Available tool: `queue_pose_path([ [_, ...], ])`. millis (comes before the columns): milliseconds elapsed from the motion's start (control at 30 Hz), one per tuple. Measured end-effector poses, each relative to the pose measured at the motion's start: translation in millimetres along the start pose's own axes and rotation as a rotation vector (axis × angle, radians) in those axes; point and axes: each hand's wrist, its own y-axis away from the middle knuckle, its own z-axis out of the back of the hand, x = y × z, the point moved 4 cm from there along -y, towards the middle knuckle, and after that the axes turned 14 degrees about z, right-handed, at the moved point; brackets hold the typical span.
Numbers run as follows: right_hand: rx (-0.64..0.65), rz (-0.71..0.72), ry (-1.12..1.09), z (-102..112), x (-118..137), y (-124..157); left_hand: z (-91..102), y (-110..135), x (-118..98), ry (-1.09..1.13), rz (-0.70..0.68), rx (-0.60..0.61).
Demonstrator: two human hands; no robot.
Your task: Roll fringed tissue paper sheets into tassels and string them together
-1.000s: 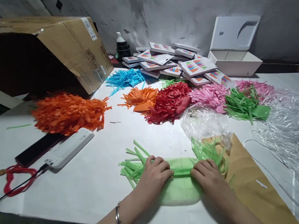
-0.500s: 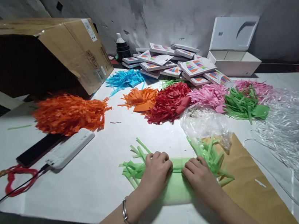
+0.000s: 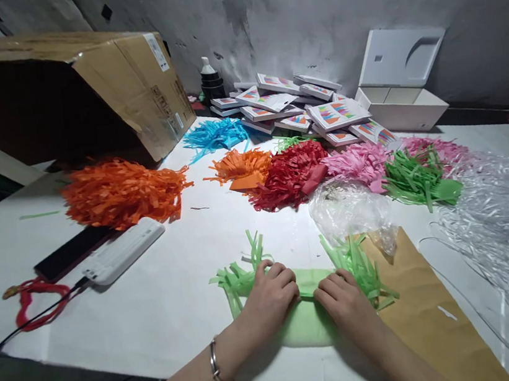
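Observation:
Light green tissue paper (image 3: 307, 327) with fringed strips at both ends lies on the white table in front of me. Its middle has a narrow rolled fold. My left hand (image 3: 271, 291) is closed on the left part of that fold, fingers curled over it. On the right part, my right hand (image 3: 342, 297) grips in the same way, a short gap away. Loose green strips spread out beyond each hand. My fingertips and the paper under them are hidden. A metal bangle (image 3: 215, 364) sits on my left wrist.
Orange (image 3: 123, 192), red (image 3: 288, 177) and pink (image 3: 358, 164) fringed tissue bundles lie behind. A power bank (image 3: 124, 251) and phone (image 3: 72, 252) are left. Brown paper (image 3: 434, 310) and silvery strips (image 3: 496, 215) lie right. A carton (image 3: 143, 92) and flat packs (image 3: 336, 114) stand at the back.
Both hands stay on the green paper and have shifted very slightly. The rolled fold between them looks a little thicker, and the left fringe strips have moved. The view has shifted slightly.

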Motion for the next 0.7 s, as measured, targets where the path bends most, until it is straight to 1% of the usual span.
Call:
queue_pose_path([
  [133, -0.017, -0.021, -0.019, 14, -3, 16, 0.9, 2, 5, 0.045, 0.060, 0.008],
  [267, -0.048, -0.042, -0.060, 18, 1, 19, 3.7, 2, 4, 0.031, 0.062, 0.035],
  [367, -0.086, -0.160, -0.123, 15, 1, 19, 5.3, 1, 0, -0.002, 0.083, 0.062],
  [433, -0.114, -0.266, -0.177, 12, -2, 20, 5.4, -1, -3, -0.033, 0.123, 0.085],
  [500, -0.117, -0.343, -0.206, 10, -6, 21, 4.5, -4, -6, -0.076, 0.170, 0.114],
  [633, -0.080, -0.423, -0.198, 7, -13, 20, 2.7, -10, -9, -0.170, 0.232, 0.137],
  [700, -0.065, -0.443, -0.184, 8, -15, 19, 2.3, -12, -11, -0.219, 0.191, 0.126],
])
